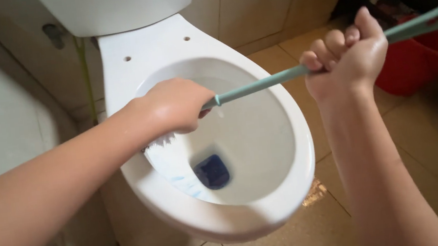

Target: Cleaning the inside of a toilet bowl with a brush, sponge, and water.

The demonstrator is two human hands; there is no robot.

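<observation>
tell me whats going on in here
A person is working a long pale green toilet brush inside a white toilet bowl with both hands. The left hand has its grip low on the handle, over the bowl; the right hand holds it near the top end. White bristles press against the inner wall, and blue water sits at the bottom. A red bucket stands behind.

My bare left forearm reaches in from the lower left, wet and glistening, wrist bent slightly down. My left hand is curled into a fist, knuckles up, fingers wrapped underneath. My right arm rises from the lower right, nearly upright. My right hand is clenched too, knuckles facing me, thumb on top, held higher than my left.
</observation>
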